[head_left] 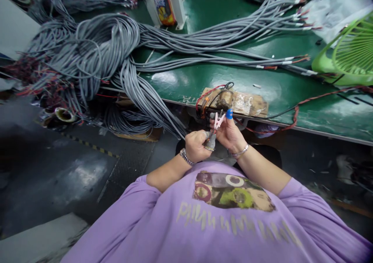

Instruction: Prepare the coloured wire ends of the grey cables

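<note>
My left hand [198, 145] is closed in front of my body, with grey covers on its fingertips. A thin reddish wire [215, 131] shows at its fingertips. Just above sits a pale pink forked piece [218, 121], resembling a small clip, at the fingers of my right hand [229, 134]. That hand is partly closed, and its raised thumb wears a blue cover [229, 114]. Grey cables [163, 109] hang over the table edge and run down beside my left hand; whether it holds one is hidden. Beyond both hands lies a wooden board [247, 104] with red and black wires.
A large heap of grey cables [107, 41] covers the left of the green table [180, 86], with long strands stretching right. A green fan [349, 56] and clear plastic bag [338, 10] stand at right. More coiled cable [128, 119] lies under the table.
</note>
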Available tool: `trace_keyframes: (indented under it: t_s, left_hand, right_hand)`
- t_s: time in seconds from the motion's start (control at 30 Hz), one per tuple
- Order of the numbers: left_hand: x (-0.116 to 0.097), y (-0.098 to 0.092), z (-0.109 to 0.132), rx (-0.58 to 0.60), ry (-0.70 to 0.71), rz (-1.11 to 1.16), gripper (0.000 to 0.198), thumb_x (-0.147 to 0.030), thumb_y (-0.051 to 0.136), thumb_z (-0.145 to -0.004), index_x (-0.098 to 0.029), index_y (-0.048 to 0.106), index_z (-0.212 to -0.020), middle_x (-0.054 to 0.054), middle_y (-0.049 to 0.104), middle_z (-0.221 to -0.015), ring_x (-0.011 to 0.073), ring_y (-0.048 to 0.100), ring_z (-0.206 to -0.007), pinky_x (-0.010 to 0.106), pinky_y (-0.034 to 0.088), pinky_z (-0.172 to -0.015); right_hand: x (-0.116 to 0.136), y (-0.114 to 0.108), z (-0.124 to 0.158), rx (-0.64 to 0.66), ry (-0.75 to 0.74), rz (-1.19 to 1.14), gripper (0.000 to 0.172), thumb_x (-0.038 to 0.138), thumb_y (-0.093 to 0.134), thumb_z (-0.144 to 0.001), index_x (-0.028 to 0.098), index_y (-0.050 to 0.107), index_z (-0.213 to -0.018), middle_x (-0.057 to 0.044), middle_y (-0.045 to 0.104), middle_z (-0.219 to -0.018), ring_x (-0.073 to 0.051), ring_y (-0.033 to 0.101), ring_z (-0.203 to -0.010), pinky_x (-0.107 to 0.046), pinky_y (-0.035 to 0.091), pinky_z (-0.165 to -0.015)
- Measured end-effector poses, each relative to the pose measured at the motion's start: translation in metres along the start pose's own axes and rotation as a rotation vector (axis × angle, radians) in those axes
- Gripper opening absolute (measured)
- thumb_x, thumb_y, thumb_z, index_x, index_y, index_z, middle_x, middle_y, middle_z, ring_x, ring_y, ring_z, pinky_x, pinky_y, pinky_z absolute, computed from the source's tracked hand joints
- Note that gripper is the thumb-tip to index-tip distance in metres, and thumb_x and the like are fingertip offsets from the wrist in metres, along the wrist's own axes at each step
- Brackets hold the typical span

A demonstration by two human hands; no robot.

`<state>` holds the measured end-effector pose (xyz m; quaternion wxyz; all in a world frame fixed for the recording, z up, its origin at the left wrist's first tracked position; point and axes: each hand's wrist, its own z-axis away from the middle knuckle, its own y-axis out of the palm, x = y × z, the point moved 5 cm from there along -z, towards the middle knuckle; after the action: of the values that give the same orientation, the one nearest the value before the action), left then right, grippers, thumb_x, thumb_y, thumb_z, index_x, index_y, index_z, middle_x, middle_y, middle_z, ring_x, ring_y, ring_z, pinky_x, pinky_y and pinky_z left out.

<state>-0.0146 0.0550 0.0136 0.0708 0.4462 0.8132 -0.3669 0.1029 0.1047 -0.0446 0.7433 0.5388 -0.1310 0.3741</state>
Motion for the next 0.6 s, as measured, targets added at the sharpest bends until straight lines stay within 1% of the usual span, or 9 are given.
trace_keyframes:
  t_s: [0.07,0.1,0.17,0.23,0.3,0.37,0.43,0.53,0.6]
  left_hand:
    - [0.006,0.001,0.004,0.050,-0.165,0.101,0.016,-0.027,0.064,-0.076,-0.020,0.056,-0.064,-0.003,0.054,-0.051,0.0093,0.050,-0.047,0.023,0.041,-0.052]
    - [0.010,0.002,0.007,0.081,-0.289,0.192,0.018,-0.032,0.065,-0.076,-0.020,0.058,-0.065,-0.002,0.055,-0.051,0.0094,0.051,-0.047,0.023,0.042,-0.052]
    - [0.017,0.007,0.015,0.138,-0.598,0.452,0.023,-0.041,0.066,-0.077,-0.019,0.061,-0.071,-0.001,0.060,-0.055,0.0098,0.054,-0.047,0.023,0.044,-0.050]
    - [0.019,0.014,0.023,0.172,-0.896,0.745,0.030,-0.048,0.067,-0.077,-0.018,0.062,-0.076,-0.001,0.062,-0.056,0.0101,0.054,-0.043,0.023,0.045,-0.045]
    - [0.018,0.018,0.027,0.173,-1.075,0.943,0.034,-0.049,0.071,-0.073,-0.016,0.061,-0.075,-0.001,0.062,-0.055,0.0104,0.055,-0.041,0.023,0.045,-0.042]
    - [0.017,0.018,0.027,0.166,-1.153,1.027,0.036,-0.048,0.076,-0.067,-0.015,0.061,-0.072,0.000,0.062,-0.054,0.0105,0.055,-0.041,0.022,0.045,-0.042]
    - [0.017,0.017,0.025,0.161,-1.187,1.050,0.038,-0.048,0.078,-0.064,-0.014,0.061,-0.070,0.000,0.062,-0.053,0.0102,0.055,-0.040,0.021,0.044,-0.041]
    - [0.017,0.018,0.024,0.146,-1.202,1.057,0.042,-0.049,0.080,-0.062,-0.013,0.062,-0.070,0.001,0.062,-0.053,0.0101,0.055,-0.039,0.021,0.042,-0.040]
    - [0.016,0.020,0.025,0.155,-1.196,1.053,0.042,-0.050,0.079,-0.063,-0.013,0.061,-0.070,0.001,0.062,-0.054,0.0102,0.056,-0.041,0.021,0.043,-0.042]
  right_hand:
    - [-0.003,-0.003,0.001,0.039,0.016,0.016,0.056,0.079,0.056,-0.072,0.024,0.062,-0.077,-0.001,0.067,-0.070,-0.015,0.058,-0.062,-0.027,0.045,-0.057]
    - [-0.004,-0.005,0.002,0.065,0.025,0.035,0.058,0.081,0.053,-0.073,0.024,0.061,-0.077,-0.001,0.067,-0.071,-0.015,0.057,-0.061,-0.027,0.044,-0.057]
    - [-0.005,-0.011,0.005,0.107,0.041,0.068,0.058,0.081,0.050,-0.074,0.024,0.061,-0.077,-0.001,0.065,-0.071,-0.014,0.055,-0.059,-0.027,0.042,-0.055]
    - [-0.004,-0.021,0.009,0.114,0.063,0.065,0.055,0.078,0.052,-0.076,0.024,0.061,-0.075,-0.001,0.064,-0.071,-0.013,0.052,-0.057,-0.026,0.040,-0.052]
    - [-0.001,-0.033,0.014,0.092,0.081,0.047,0.049,0.073,0.056,-0.077,0.024,0.059,-0.072,-0.001,0.065,-0.074,-0.012,0.051,-0.058,-0.026,0.040,-0.053]
    - [0.003,-0.045,0.019,0.076,0.081,0.080,0.045,0.069,0.057,-0.079,0.024,0.058,-0.070,-0.001,0.065,-0.074,-0.013,0.051,-0.058,-0.027,0.041,-0.054]
    - [0.007,-0.056,0.025,0.061,0.066,0.101,0.042,0.065,0.060,-0.079,0.024,0.059,-0.070,-0.001,0.065,-0.073,-0.013,0.050,-0.057,-0.027,0.041,-0.052]
    - [0.013,-0.068,0.034,0.028,0.047,0.120,0.041,0.062,0.068,-0.074,0.024,0.056,-0.064,-0.002,0.065,-0.072,-0.013,0.052,-0.058,-0.026,0.042,-0.052]
    - [0.021,-0.073,0.042,0.017,-0.026,0.195,0.040,0.062,0.069,-0.072,0.024,0.059,-0.066,-0.002,0.065,-0.071,-0.013,0.052,-0.057,-0.026,0.042,-0.052]
